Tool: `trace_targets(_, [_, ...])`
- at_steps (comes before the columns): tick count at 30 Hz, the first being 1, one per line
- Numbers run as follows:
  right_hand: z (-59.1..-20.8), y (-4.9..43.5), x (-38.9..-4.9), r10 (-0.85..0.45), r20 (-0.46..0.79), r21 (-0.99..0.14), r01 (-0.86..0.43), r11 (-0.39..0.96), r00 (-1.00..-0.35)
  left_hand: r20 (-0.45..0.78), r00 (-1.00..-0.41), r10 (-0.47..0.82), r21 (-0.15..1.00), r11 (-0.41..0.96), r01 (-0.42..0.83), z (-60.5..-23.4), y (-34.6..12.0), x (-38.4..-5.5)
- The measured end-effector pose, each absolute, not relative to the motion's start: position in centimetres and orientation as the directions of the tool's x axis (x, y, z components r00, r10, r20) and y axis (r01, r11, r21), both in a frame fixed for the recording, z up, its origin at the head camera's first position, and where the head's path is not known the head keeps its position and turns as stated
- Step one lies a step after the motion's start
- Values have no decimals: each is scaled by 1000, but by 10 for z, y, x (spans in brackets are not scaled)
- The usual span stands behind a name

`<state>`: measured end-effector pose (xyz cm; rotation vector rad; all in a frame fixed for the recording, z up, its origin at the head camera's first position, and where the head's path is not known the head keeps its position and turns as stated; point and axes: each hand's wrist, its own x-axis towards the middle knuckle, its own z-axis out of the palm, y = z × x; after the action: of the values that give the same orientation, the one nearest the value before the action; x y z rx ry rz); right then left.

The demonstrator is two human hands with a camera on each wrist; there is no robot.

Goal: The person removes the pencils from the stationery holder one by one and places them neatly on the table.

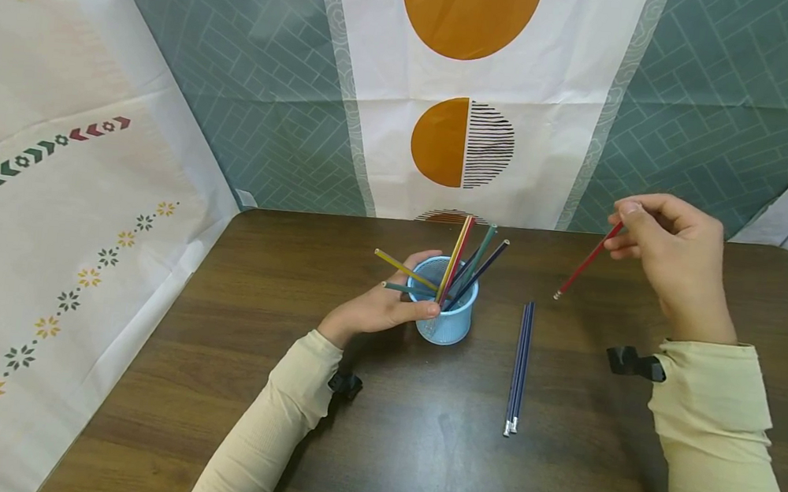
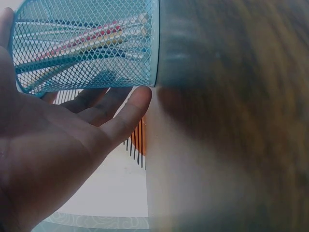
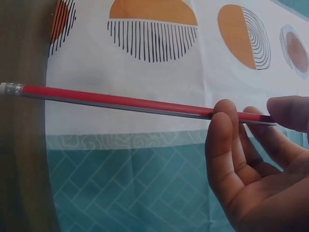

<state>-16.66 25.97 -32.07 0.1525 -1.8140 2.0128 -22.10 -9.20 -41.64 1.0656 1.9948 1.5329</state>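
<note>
A light-blue mesh pencil cup [image 1: 444,332] stands on the table, several pencils leaning out of it in yellow, red, green and dark blue. My left hand [image 1: 384,304] holds this cup from the left, thumb at the near side of the rim and fingers round the back. In the left wrist view the pencils show through the mesh wall [image 2: 87,53]. Over the right part of the table, my right hand [image 1: 681,254] pinches a red pencil [image 3: 120,100] near one end. The pencil slants down to the left, its white eraser [image 3: 4,88] at the low end.
Two dark blue pencils [image 1: 520,361] lie side by side on the brown wooden table [image 1: 417,454], between the cup and my right arm, erasers toward me. Behind the table's far edge hangs a patterned cloth [image 1: 552,158]. Another white printed cloth [image 1: 80,247] hangs at the left.
</note>
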Motion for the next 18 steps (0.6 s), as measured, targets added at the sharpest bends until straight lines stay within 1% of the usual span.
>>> trace_targets(4, [-324,265,-169,227,273,-960,-251,121,-935,133,-624,770,940,101,325,-416,-92,-221])
trace_targets(7, [-328,269,-171,179,209,-948,-155,278,-961,134,-624,770,940,100,325,-416,-92,-221])
trace_targets(8, [-330,270,-172,157,191,-943,-136,304,-969,134,-625,769,940,100,325,-416,-92,-220])
trace_targets(11, [-335,271,-175,106,161,-925,-113,362,-981,133,-626,768,940,103,325,-415,-92,-220])
trace_targets(15, [-340,273,-178,62,153,-893,-111,437,-986,130,-627,768,939,108,327,-415,-92,-220])
trace_targets(18, [-345,274,-182,14,114,-863,-92,496,-993,131,-628,768,938,110,329,-415,-92,-220])
